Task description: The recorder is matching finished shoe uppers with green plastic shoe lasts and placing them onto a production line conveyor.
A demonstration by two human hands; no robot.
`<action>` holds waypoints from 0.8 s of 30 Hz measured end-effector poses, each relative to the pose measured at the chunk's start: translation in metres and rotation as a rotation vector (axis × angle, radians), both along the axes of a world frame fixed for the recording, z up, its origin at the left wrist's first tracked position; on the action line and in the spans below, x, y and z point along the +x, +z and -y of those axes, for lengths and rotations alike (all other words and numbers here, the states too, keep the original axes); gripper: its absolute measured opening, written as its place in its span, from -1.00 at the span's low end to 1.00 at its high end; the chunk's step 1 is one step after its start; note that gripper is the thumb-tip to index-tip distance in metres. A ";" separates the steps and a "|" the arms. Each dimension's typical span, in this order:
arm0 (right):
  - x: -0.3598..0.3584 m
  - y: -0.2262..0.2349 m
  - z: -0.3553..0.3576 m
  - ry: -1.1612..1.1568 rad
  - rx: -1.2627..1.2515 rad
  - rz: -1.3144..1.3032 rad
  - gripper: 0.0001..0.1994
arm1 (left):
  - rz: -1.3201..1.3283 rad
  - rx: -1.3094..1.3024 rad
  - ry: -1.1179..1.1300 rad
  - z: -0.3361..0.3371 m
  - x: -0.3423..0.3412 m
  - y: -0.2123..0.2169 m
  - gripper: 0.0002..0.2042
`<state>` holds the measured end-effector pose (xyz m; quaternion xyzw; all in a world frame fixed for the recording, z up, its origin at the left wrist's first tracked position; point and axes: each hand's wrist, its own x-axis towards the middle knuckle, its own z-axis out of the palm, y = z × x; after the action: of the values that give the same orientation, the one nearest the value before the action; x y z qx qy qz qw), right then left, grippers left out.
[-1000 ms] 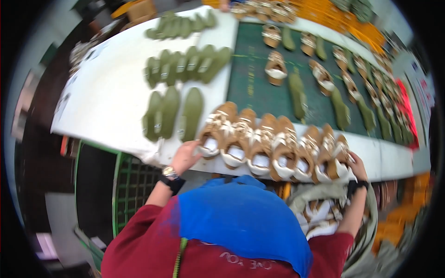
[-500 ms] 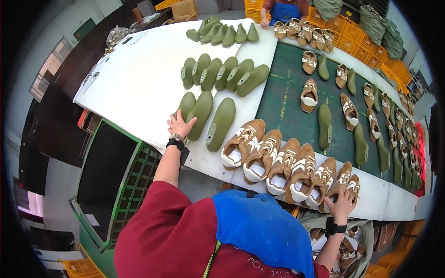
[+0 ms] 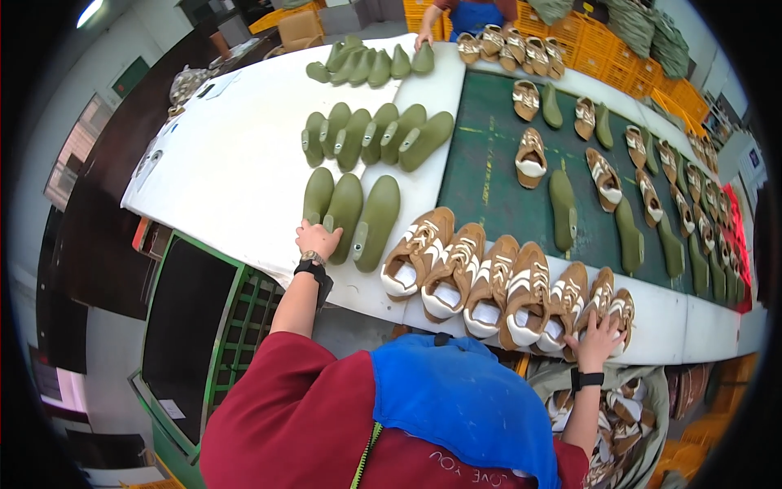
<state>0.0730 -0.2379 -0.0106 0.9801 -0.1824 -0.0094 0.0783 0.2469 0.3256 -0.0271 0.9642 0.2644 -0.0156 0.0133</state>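
Note:
Three green shoe lasts form the nearest row on the white tabletop. My left hand [image 3: 319,240] is at the near ends of the leftmost last [image 3: 318,196] and the middle last [image 3: 345,204], its fingers curled over them. The third last [image 3: 379,216] lies just to the right, untouched. Along the table's near edge stands a row of brown sneakers with white stripes [image 3: 486,285], heels toward me. My right hand [image 3: 595,338] rests with spread fingers on the heels of the rightmost sneakers [image 3: 621,314], partly covering them.
More lasts [image 3: 375,138] stand in rows farther back on the white tabletop [image 3: 220,138]. A green belt [image 3: 497,155] to the right carries sneakers and lasts in pairs. A co-worker's hand [image 3: 424,39] touches a last at the far edge. A sack of sneakers [image 3: 627,407] sits below right.
The whole view has shifted slightly. My left hand's fingers have drawn in at the lasts' near ends, and the middle last sits nearer me. The co-worker's hand has reached a far last.

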 end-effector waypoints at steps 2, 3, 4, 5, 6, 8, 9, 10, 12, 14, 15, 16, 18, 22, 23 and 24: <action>-0.002 0.002 0.000 0.014 0.063 0.027 -0.19 | 0.080 0.042 -0.071 0.012 0.002 -0.007 -0.38; 0.003 0.004 -0.003 0.034 0.080 0.040 -0.20 | 0.103 0.064 -0.069 0.013 -0.002 -0.011 -0.38; 0.010 0.005 -0.006 0.043 0.092 0.047 -0.21 | 0.119 0.079 -0.076 0.011 -0.008 -0.014 -0.37; 0.014 -0.001 -0.004 0.048 0.059 0.025 -0.21 | 0.169 0.046 -0.062 0.012 -0.012 -0.011 -0.37; 0.019 0.002 -0.006 0.073 0.059 0.036 -0.20 | 0.212 0.043 -0.043 -0.001 -0.014 -0.020 -0.37; 0.021 -0.003 -0.005 0.079 0.013 0.071 -0.18 | 0.252 0.098 -0.004 -0.007 -0.008 -0.033 -0.37; 0.020 -0.002 -0.006 0.053 0.012 0.052 -0.19 | 0.206 0.079 0.013 -0.007 -0.001 -0.034 -0.38; 0.020 -0.001 -0.006 0.038 0.015 0.037 -0.20 | 0.201 0.040 0.015 -0.001 -0.001 -0.029 -0.39; 0.021 0.002 -0.004 -0.004 -0.001 -0.021 -0.22 | 0.184 0.039 0.006 0.001 0.002 -0.031 -0.40; 0.022 0.001 0.004 -0.029 -0.014 -0.073 -0.23 | 0.179 0.039 0.002 0.003 0.001 -0.031 -0.40; 0.023 -0.006 0.013 -0.035 -0.076 -0.080 -0.24 | 0.174 0.044 0.020 0.002 -0.002 -0.031 -0.41; 0.023 -0.011 0.021 -0.043 -0.138 -0.086 -0.25 | 0.174 0.044 0.023 0.004 -0.004 -0.031 -0.41; 0.021 -0.012 0.035 -0.095 -0.103 -0.067 -0.26 | 0.208 0.041 0.012 0.006 -0.006 -0.032 -0.41; 0.018 -0.011 0.037 -0.025 -0.128 -0.033 -0.23 | 0.217 0.043 0.013 0.006 -0.008 -0.033 -0.40; 0.017 -0.011 0.039 -0.016 -0.131 -0.023 -0.23 | 0.218 0.056 0.009 0.005 -0.007 -0.037 -0.40; 0.016 -0.011 0.039 -0.015 -0.132 -0.013 -0.24 | 0.210 0.052 0.016 0.011 -0.006 -0.034 -0.40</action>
<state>0.0888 -0.2767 -0.0215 0.9713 -0.1892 -0.0043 0.1439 0.2406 0.3150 -0.0616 0.9584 0.2698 0.0924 0.0161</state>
